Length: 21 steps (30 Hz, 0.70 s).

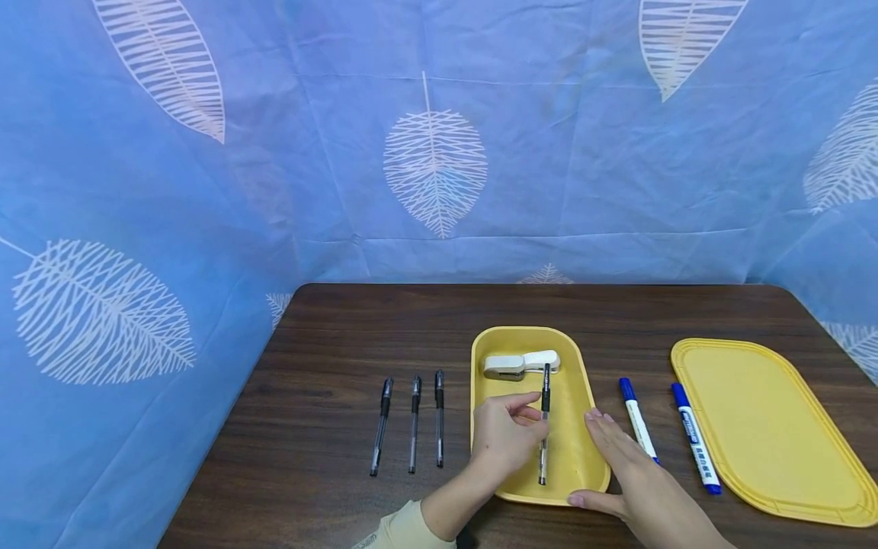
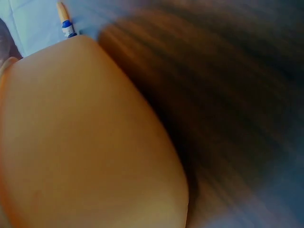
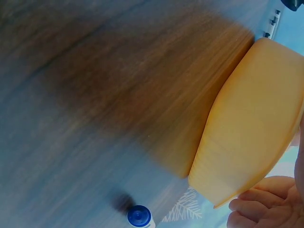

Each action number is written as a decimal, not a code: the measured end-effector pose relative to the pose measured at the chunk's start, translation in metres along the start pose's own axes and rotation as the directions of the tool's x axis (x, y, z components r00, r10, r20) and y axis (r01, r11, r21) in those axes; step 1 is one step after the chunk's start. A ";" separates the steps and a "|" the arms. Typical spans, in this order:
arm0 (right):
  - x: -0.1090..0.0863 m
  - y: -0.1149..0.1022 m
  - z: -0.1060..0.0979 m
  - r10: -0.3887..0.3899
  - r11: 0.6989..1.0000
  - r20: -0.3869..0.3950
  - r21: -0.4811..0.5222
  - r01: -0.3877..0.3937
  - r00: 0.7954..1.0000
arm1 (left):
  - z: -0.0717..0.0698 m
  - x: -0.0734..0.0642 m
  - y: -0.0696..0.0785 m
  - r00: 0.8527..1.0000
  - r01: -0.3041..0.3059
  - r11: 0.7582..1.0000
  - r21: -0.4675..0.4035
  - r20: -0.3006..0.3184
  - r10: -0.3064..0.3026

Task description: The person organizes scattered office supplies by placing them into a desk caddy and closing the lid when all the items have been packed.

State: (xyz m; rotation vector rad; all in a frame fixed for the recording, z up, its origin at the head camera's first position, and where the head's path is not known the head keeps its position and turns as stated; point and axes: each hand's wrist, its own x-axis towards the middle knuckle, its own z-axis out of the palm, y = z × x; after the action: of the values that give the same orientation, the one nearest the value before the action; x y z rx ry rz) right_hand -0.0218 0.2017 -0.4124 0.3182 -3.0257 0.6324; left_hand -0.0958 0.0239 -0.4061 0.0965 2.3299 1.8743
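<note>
In the head view my left hand (image 1: 509,433) pinches a clear gel pen with a black grip (image 1: 543,450) over the inside of a yellow box (image 1: 521,499). A white and grey stapler (image 1: 506,366) lies across the far end of the box. My right hand (image 1: 634,480) touches the box at its near right corner, fingers extended along the right rim and thumb at the front rim. In the right wrist view, part of the right hand (image 3: 266,204) shows beside the box's wall (image 3: 251,118). The left wrist view is mostly filled by the box's outer wall (image 2: 95,137).
Left of the box lie three similar pens (image 1: 414,423) on the dark wooden table (image 1: 329,328). To its right are two blue-capped markers, one slimmer (image 1: 639,422) and one thicker (image 1: 696,440), beside a yellow lid (image 1: 775,427). A blue leaf-print cloth (image 1: 549,168) hangs behind.
</note>
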 end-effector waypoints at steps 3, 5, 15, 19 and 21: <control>0.001 0.000 0.000 0.002 1.000 0.010 -0.002 -0.002 1.000 | 0.005 0.002 -0.003 1.000 0.018 1.000 0.023 -0.016 -0.017; 0.001 -0.001 -0.001 0.009 1.000 0.019 -0.001 -0.009 1.000 | 0.007 0.003 -0.005 0.999 0.030 0.999 0.037 -0.027 -0.029; 0.001 0.000 -0.001 0.014 1.000 0.023 0.004 -0.014 1.000 | 0.018 0.009 -0.008 0.999 0.020 0.980 0.196 -0.034 -0.014; 0.001 0.000 0.000 0.014 1.000 0.024 0.001 -0.014 1.000 | 0.024 0.012 -0.006 1.000 0.010 0.967 0.256 -0.008 -0.008; 0.001 0.000 0.000 0.014 1.000 0.028 0.000 -0.014 1.000 | 0.026 0.013 -0.005 1.000 0.013 0.963 0.268 0.009 -0.016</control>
State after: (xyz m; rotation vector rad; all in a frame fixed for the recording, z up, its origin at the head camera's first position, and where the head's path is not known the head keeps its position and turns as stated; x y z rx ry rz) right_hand -0.0227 0.2017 -0.4125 0.3087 -3.0574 0.6342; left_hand -0.1046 0.0500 -0.4180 0.1189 2.5561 1.5362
